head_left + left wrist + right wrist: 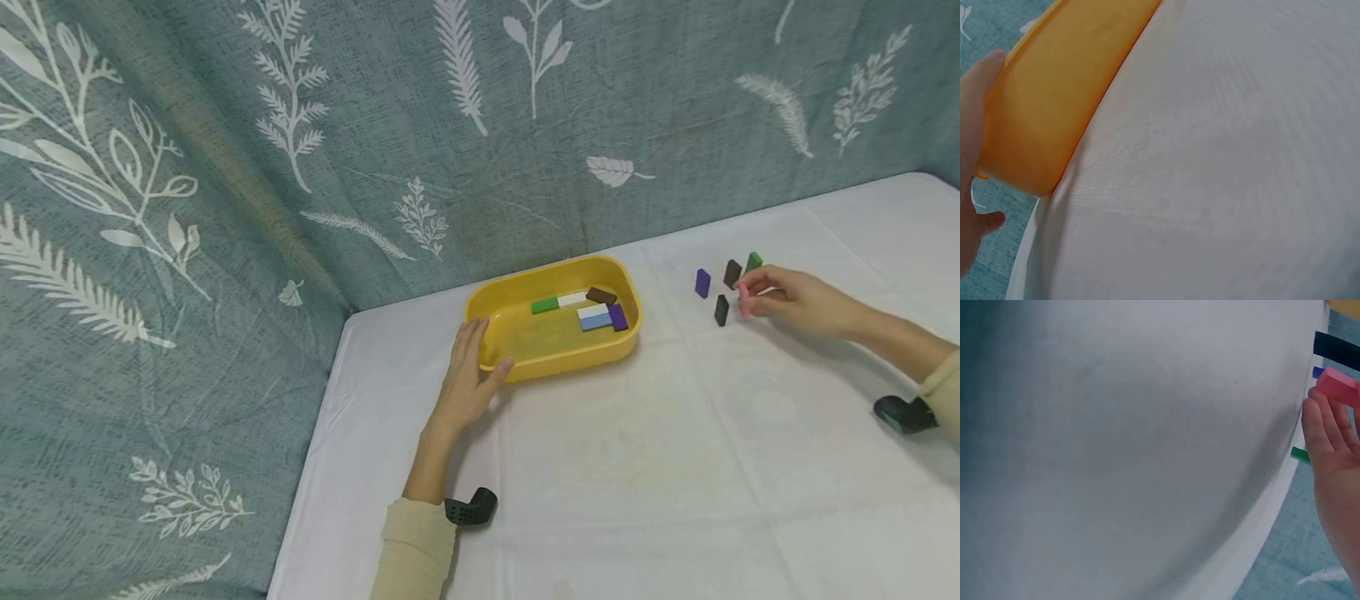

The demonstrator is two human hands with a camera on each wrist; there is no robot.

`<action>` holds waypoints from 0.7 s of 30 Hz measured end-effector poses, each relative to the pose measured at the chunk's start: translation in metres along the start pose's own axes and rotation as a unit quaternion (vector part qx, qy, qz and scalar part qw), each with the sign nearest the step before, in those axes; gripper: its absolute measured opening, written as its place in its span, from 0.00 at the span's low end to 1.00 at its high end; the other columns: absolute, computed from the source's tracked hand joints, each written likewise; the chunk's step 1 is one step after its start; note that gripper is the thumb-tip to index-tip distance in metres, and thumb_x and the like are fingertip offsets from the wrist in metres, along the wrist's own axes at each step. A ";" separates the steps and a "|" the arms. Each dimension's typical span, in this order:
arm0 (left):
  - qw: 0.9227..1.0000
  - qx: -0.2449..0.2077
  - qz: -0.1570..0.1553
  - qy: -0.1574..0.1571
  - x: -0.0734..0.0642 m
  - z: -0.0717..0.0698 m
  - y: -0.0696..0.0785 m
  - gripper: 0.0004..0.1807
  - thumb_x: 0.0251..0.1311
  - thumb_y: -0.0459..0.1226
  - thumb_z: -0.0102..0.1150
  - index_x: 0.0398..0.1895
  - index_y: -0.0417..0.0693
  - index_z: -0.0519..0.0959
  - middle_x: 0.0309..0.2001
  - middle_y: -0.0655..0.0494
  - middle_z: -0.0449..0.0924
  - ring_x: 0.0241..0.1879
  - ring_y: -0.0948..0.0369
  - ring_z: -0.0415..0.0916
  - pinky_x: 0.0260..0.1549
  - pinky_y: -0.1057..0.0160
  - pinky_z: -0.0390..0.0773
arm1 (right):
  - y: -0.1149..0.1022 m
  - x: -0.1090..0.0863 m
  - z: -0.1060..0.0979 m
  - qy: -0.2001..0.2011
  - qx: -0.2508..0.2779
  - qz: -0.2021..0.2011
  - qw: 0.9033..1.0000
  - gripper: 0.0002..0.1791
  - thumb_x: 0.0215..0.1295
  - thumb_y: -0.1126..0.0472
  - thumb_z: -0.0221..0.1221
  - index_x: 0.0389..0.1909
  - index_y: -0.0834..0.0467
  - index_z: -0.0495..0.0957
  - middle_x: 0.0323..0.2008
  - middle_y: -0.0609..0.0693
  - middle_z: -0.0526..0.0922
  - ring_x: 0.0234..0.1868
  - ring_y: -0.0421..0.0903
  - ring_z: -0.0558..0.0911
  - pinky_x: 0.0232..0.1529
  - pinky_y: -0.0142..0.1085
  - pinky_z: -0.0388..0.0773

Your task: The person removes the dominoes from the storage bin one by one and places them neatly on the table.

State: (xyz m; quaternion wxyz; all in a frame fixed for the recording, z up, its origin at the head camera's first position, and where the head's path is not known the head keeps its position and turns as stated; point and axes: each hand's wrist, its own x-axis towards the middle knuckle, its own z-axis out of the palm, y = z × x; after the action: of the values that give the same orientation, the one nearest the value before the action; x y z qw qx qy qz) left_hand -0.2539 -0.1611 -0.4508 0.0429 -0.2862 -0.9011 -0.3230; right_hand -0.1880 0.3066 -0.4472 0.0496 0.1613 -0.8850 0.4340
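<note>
A yellow tray [555, 367] stands toward the back of the white-covered table. Against its left corner rests my left hand [465, 387], fingers extended along the left side and thumb at the front rim. Inside the tray lie a green block [544, 306], two white blocks, a brown block [602, 296], a blue block [596, 322] and a purple block [618, 317]. Off to the right, my right hand [802, 300] pinches a pink block [745, 302] between thumb and fingertips. Its lower end is close to the cloth; I cannot tell whether they touch.
Around the right hand stand upright a purple block [702, 283], a dark brown block [732, 274], a black block [722, 310] and a partly hidden green block [753, 262]. A patterned teal curtain [525, 192] hangs behind and left of the table [637, 483].
</note>
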 end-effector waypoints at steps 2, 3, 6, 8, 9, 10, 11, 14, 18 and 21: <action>1.000 0.001 -0.002 -0.002 0.000 0.000 0.000 0.43 0.66 0.61 0.42 0.75 0.47 0.49 0.74 0.44 0.45 0.73 0.52 0.34 0.65 0.43 0.45 | 0.000 0.001 0.001 -0.003 -0.014 0.002 1.000 0.13 0.65 0.77 0.52 0.50 0.73 0.69 0.43 0.65 0.76 0.40 0.24 0.74 0.39 0.17 0.69; 1.000 0.000 -0.004 -0.002 0.000 0.000 0.000 0.43 0.66 0.61 0.42 0.75 0.47 0.49 0.74 0.44 0.45 0.73 0.52 0.34 0.65 0.43 0.45 | 0.001 0.001 0.001 -0.005 -0.022 0.004 1.000 0.13 0.65 0.76 0.53 0.50 0.72 0.69 0.43 0.65 0.77 0.40 0.24 0.74 0.40 0.16 0.68; 1.000 -0.001 -0.006 -0.005 -0.001 -0.001 0.000 0.43 0.66 0.62 0.43 0.75 0.47 0.49 0.74 0.44 0.44 0.73 0.52 0.34 0.65 0.42 0.45 | 0.001 0.000 0.001 -0.008 -0.032 0.002 0.999 0.12 0.65 0.76 0.53 0.49 0.71 0.70 0.43 0.64 0.77 0.41 0.22 0.72 0.41 0.15 0.66; 1.000 -0.001 -0.007 -0.006 -0.001 -0.001 0.001 0.43 0.65 0.62 0.43 0.75 0.47 0.49 0.74 0.45 0.44 0.73 0.51 0.34 0.65 0.42 0.45 | 0.002 0.000 0.002 -0.009 -0.032 -0.008 0.999 0.12 0.64 0.77 0.54 0.49 0.71 0.71 0.43 0.63 0.78 0.42 0.22 0.72 0.42 0.14 0.66; 1.000 0.000 -0.007 -0.006 -0.001 -0.001 0.001 0.43 0.65 0.62 0.43 0.75 0.47 0.49 0.74 0.45 0.44 0.73 0.50 0.34 0.65 0.42 0.45 | 0.002 0.000 0.002 -0.009 -0.031 -0.013 0.999 0.12 0.64 0.78 0.54 0.48 0.71 0.71 0.42 0.63 0.78 0.42 0.22 0.72 0.42 0.14 0.67; 1.000 0.001 -0.007 -0.006 -0.001 -0.001 0.001 0.43 0.65 0.62 0.42 0.75 0.47 0.49 0.74 0.45 0.44 0.73 0.49 0.35 0.65 0.42 0.45 | 0.003 -0.001 0.002 -0.009 -0.030 -0.018 0.999 0.12 0.63 0.78 0.54 0.48 0.71 0.71 0.42 0.62 0.78 0.42 0.23 0.73 0.43 0.15 0.67; 1.000 0.001 -0.006 -0.005 -0.001 -0.001 0.001 0.43 0.65 0.62 0.42 0.75 0.47 0.49 0.74 0.45 0.44 0.73 0.49 0.35 0.65 0.42 0.45 | 0.003 -0.001 0.002 -0.009 -0.032 -0.020 0.999 0.12 0.63 0.78 0.54 0.48 0.71 0.71 0.41 0.62 0.79 0.42 0.24 0.74 0.42 0.15 0.67; 1.000 0.002 -0.004 -0.004 -0.001 -0.002 0.001 0.44 0.65 0.62 0.42 0.75 0.46 0.49 0.74 0.45 0.44 0.73 0.48 0.35 0.65 0.41 0.45 | 0.004 -0.001 0.002 -0.011 -0.035 -0.015 0.999 0.11 0.65 0.76 0.55 0.47 0.71 0.71 0.41 0.60 0.79 0.41 0.30 0.77 0.42 0.15 0.67; 1.000 0.003 -0.001 -0.003 -0.001 -0.002 0.001 0.44 0.65 0.63 0.42 0.75 0.45 0.49 0.74 0.45 0.44 0.73 0.47 0.36 0.65 0.41 0.45 | 0.004 -0.001 0.002 -0.013 -0.030 -0.011 0.999 0.11 0.64 0.75 0.56 0.47 0.71 0.72 0.40 0.59 0.79 0.40 0.34 0.78 0.41 0.16 0.69; 1.000 0.002 0.001 -0.002 -0.001 -0.002 0.000 0.44 0.65 0.62 0.42 0.75 0.45 0.49 0.74 0.44 0.45 0.72 0.46 0.36 0.65 0.41 0.45 | 0.004 0.000 0.003 -0.014 -0.018 -0.018 1.000 0.12 0.62 0.78 0.56 0.46 0.72 0.71 0.39 0.59 0.79 0.39 0.32 0.77 0.40 0.17 0.70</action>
State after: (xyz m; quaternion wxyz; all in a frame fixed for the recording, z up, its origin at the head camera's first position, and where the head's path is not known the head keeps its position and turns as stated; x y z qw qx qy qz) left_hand -0.2529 -0.1625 -0.4497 0.0423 -0.2878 -0.9014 -0.3208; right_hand -0.1889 0.3067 -0.4522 0.0474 0.1822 -0.8903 0.4146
